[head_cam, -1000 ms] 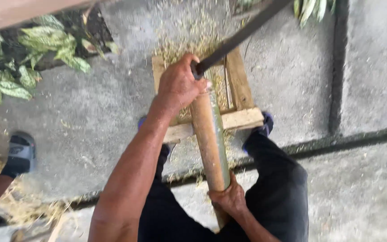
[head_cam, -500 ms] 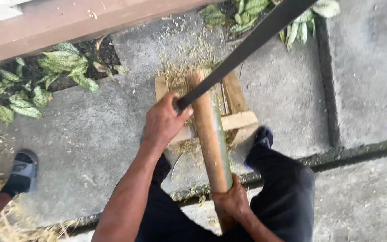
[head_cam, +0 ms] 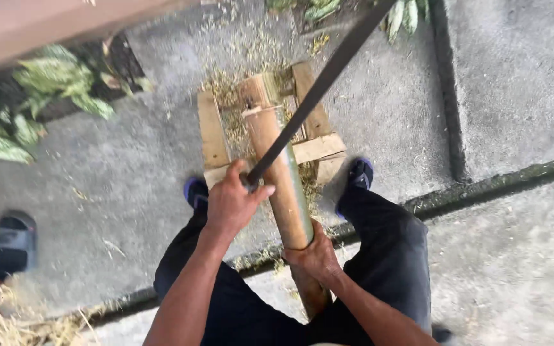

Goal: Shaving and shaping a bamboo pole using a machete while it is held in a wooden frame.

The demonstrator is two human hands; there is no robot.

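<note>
I stand over a thick bamboo pole (head_cam: 283, 173) whose far end rests on a low wooden frame (head_cam: 211, 134) on the concrete. My left hand (head_cam: 231, 206) is shut on the handle of a long dark blade (head_cam: 328, 77), which slants up to the right above the pole. My right hand (head_cam: 315, 256) grips the pole's near part, between my legs in dark trousers. My feet (head_cam: 359, 174) stand on either side of the frame. Chips and fibres lie around the frame.
Another person's sandalled foot (head_cam: 11, 247) is at the left edge, near dry straw. Green leaves (head_cam: 52, 83) lie at the upper left under a wooden beam (head_cam: 46, 25). A dark drain groove (head_cam: 520, 170) crosses the concrete.
My left hand has drawn the blade handle back along the pole toward my body. My right hand keeps its grip on the pole. The view has shifted.
</note>
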